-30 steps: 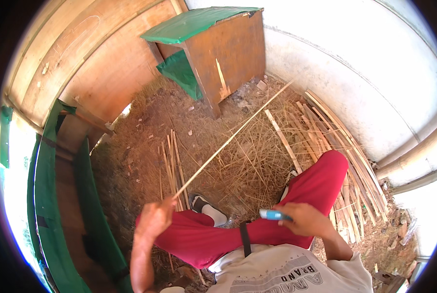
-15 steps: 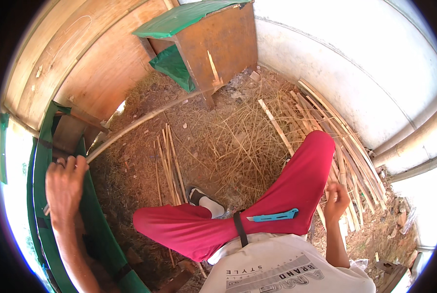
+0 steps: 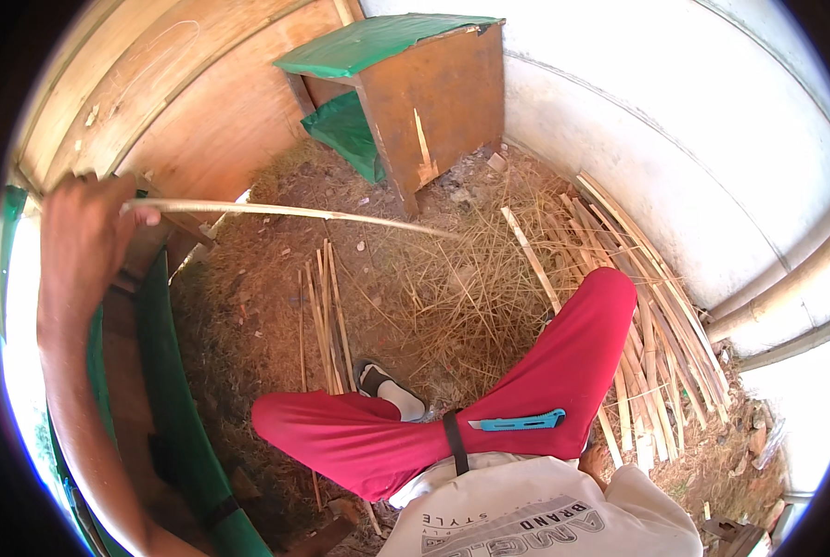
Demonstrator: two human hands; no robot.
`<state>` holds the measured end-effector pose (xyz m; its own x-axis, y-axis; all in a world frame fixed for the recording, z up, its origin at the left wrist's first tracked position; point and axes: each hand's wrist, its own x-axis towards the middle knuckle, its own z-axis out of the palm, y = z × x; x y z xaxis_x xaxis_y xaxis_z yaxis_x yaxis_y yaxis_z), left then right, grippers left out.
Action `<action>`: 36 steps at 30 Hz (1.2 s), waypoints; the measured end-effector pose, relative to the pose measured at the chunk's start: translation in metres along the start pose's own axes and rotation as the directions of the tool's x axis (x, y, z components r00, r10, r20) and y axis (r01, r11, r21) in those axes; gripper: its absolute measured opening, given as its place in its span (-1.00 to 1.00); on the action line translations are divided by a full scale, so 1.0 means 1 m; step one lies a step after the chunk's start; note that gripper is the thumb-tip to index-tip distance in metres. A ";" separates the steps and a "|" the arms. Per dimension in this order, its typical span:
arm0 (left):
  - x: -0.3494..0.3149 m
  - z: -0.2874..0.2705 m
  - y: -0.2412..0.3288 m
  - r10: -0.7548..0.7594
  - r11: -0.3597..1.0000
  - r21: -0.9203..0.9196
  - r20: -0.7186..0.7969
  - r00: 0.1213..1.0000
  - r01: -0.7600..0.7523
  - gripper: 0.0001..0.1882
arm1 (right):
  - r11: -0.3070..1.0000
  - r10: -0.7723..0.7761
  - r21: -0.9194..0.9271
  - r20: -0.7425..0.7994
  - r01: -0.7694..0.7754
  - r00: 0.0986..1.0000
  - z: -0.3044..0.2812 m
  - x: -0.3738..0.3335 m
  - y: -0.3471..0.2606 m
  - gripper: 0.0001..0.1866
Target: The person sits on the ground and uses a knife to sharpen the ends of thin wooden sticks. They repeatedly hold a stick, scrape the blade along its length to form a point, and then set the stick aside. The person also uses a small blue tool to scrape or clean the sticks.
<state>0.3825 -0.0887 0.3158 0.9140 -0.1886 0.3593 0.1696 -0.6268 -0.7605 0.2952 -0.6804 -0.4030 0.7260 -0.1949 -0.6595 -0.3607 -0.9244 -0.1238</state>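
Observation:
My left hand (image 3: 90, 232) is raised at the left and closed around one end of a thin, pale bamboo strip (image 3: 276, 209). The strip reaches rightward over the dirt floor, and its far tip is blurred above a heap of shavings (image 3: 461, 278). Beside my right thigh, a small patch of my right arm (image 3: 593, 461) shows below the sleeve; the hand itself is hidden. A blue utility knife (image 3: 521, 421) lies on my red trousers, close to a dark strap (image 3: 456, 441).
Many split bamboo strips (image 3: 656, 325) lie along the white wall at the right. Several thin strips (image 3: 327, 311) lie left of my foot. A wooden stand with a green cover (image 3: 452, 102) occupies the back. Green-covered furniture (image 3: 178, 371) borders my left side.
My left hand has risen with the bamboo strip, which has swung from a slant to nearly level. My right hand has dropped out of sight beside my thigh.

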 end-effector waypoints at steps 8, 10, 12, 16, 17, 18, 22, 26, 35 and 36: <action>0.063 -0.031 0.001 -0.026 0.999 -0.027 -0.075 0.997 0.024 -0.62 | 0.992 -0.087 -0.084 0.036 0.090 0.996 -0.002 0.015 0.020 -0.53; 0.076 -0.028 0.001 -0.032 0.999 -0.014 -0.070 0.997 0.031 -0.61 | 0.988 -0.121 -0.096 0.044 0.124 0.992 -0.001 0.017 0.020 -0.55; 0.103 -0.007 0.000 -0.017 0.997 -0.081 -0.079 0.997 0.010 -0.62 | 0.991 -0.090 -0.100 0.022 0.092 0.996 -0.003 0.011 0.037 -0.56; 0.109 -0.004 -0.078 -0.042 0.938 -0.347 -0.078 0.996 0.012 -0.61 | 0.976 -0.178 -0.120 0.030 0.181 0.983 0.005 0.018 0.040 -0.59; 0.117 0.017 -0.074 -0.058 0.919 -0.393 -0.139 0.989 -0.001 -0.61 | 0.984 -0.145 -0.107 0.009 0.146 0.989 0.003 0.012 0.050 -0.59; 0.127 0.038 -0.068 -0.076 0.898 -0.440 -0.198 0.977 -0.019 -0.62 | 0.991 -0.102 -0.083 -0.010 0.101 0.995 0.003 0.005 0.060 -0.60; 0.126 -0.032 0.019 -0.011 0.998 0.047 -0.382 0.924 0.032 -0.60 | 0.953 -0.111 0.291 0.068 0.087 0.991 0.014 0.015 0.048 -0.65; 0.148 -0.035 0.049 0.127 0.991 0.080 -0.236 0.963 -0.111 -0.62 | 0.876 0.000 0.477 0.143 -0.069 0.990 0.011 0.010 0.066 -0.62; 0.170 -0.042 0.077 0.107 0.994 0.014 -0.228 0.968 -0.106 -0.68 | 0.763 0.015 0.620 0.266 -0.183 0.964 0.006 0.003 0.059 -0.57; 0.166 -0.046 0.073 0.115 0.993 0.031 -0.266 0.957 -0.111 -0.68 | 0.753 0.035 0.629 0.254 -0.192 0.967 0.010 0.006 0.057 -0.56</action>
<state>0.5304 -0.2007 0.3444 0.7960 -0.4539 0.4005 0.0786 -0.5785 -0.8119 0.2732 -0.7315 -0.4218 0.5408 -0.1378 -0.8298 -0.7795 -0.4527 -0.4329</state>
